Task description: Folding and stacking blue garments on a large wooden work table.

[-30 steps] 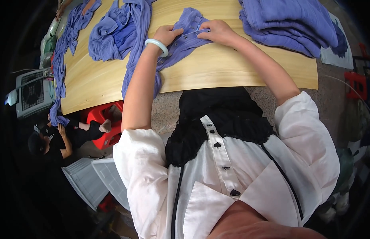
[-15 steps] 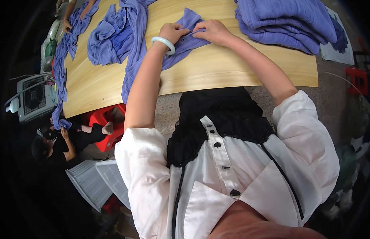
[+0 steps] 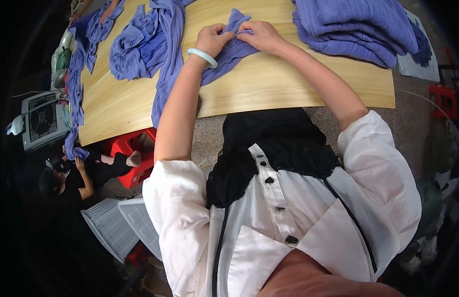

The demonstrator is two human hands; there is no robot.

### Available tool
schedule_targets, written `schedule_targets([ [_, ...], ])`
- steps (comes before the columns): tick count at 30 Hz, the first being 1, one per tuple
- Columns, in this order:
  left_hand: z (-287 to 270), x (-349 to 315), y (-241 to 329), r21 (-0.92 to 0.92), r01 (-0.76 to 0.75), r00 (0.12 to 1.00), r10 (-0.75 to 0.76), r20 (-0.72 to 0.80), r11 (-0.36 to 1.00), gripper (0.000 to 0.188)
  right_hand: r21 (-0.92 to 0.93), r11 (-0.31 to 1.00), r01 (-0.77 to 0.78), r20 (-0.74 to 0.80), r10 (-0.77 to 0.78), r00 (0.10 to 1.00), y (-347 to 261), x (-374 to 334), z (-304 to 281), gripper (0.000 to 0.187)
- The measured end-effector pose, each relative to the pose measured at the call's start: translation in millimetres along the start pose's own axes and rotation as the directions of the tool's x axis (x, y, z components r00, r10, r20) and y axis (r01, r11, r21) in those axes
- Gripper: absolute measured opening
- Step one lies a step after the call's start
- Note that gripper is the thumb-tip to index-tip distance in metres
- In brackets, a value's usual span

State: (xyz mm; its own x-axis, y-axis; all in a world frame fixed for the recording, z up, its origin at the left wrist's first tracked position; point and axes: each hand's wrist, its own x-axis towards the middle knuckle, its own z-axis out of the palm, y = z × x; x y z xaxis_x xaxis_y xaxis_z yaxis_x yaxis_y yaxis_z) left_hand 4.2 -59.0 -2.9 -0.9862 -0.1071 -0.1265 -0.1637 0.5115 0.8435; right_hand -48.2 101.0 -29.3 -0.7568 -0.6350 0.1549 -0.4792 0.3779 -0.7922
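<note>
Both of my hands work on a purple buttoned garment (image 3: 232, 55) of crinkled cloth, lying partly on the wooden table (image 3: 289, 86). My left hand (image 3: 211, 41), with a pale bangle at the wrist, pinches the cloth between thumb and fingers. Close beside it, my right hand (image 3: 262, 37) pinches a raised edge of the same garment. The fingertips nearly meet, and the cloth hides what lies between them. A narrow end of cloth sticks up beyond my hands. Left of my left forearm, more purple cloth (image 3: 166, 59) drapes toward the table's near edge.
A bunched purple garment (image 3: 135, 52) lies on the left of the table; a thick folded purple stack (image 3: 348, 29) stands at the right. Another person's arms (image 3: 108, 12) handle cloth at the far left. Below sits a co-worker (image 3: 59, 180) near a red stool (image 3: 121, 171) and pale crates (image 3: 108, 222).
My hands have drawn slightly closer together, with the cloth bunched up between them. The buttons seen on the garment before are now hidden. At the far left, the other person's hand has moved up.
</note>
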Motion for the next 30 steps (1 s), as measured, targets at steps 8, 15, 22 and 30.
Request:
schedule_targets([
  [8,-3.6,-5.4,5.3,-0.154,0.120,0.992,-0.114,0.051,0.981,0.018,0.052,0.998,-0.045,0.095,0.040,0.995,1.8,2.2,-1.2,0.023],
  [15,-5.6,8.3,-15.6,-0.073,0.214,0.975,-0.208,0.082,0.974,0.020,0.010,0.998,-0.059,0.031,0.059,0.998,5.9,-8.2,-16.0,0.025],
  [22,20.6,32.5,2.8,0.377,0.095,0.990,-0.049,-0.129,0.921,0.041,0.066,0.989,-0.133,0.062,0.129,0.990,20.2,-8.8,-19.9,0.023],
  [30,19.2,34.5,-8.7,0.169,0.058,0.995,-0.044,-0.088,0.984,0.022,0.091,0.994,-0.066,-0.015,0.067,0.998,16.5,-4.4,-14.1,0.019],
])
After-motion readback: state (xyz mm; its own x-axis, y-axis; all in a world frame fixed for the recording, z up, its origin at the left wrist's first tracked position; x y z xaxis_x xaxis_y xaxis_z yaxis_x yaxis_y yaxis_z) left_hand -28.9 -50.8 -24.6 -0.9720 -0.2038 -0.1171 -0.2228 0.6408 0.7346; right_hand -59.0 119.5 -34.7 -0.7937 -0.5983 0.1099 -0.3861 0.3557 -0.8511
